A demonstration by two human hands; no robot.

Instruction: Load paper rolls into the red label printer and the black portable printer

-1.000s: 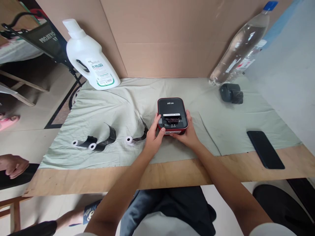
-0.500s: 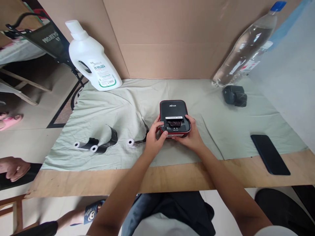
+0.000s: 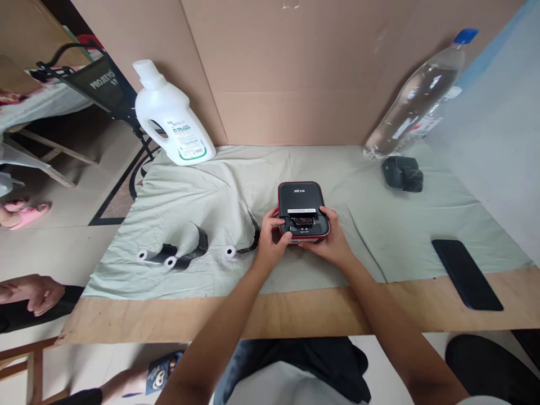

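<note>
A small black label printer (image 3: 302, 198) with a red edge is held between my two hands on the cloth. My left hand (image 3: 271, 235) grips its left front corner, the thumb on the front panel. On the other side, my right hand (image 3: 331, 239) wraps the right front corner, fingers partly under the front edge. Dark, shiny paper shows in the printer's slot. Left of my left hand lies a paper roll (image 3: 230, 252) with a dark strip curling from it. Two similar rolls, one nearer (image 3: 170, 262) and one beside it (image 3: 144, 256), lie farther left.
A white detergent bottle (image 3: 175, 121) stands at the back left. At the back right are a large clear bottle (image 3: 417, 101), a smaller bottle and a black object (image 3: 402, 174). A phone (image 3: 467, 274) lies right. Another person's hand (image 3: 34, 292) is beyond the left edge.
The whole view has shifted slightly, so everything appears a little lower. My hands keep the same hold on the printer, and the rolls look unmoved on the cloth.
</note>
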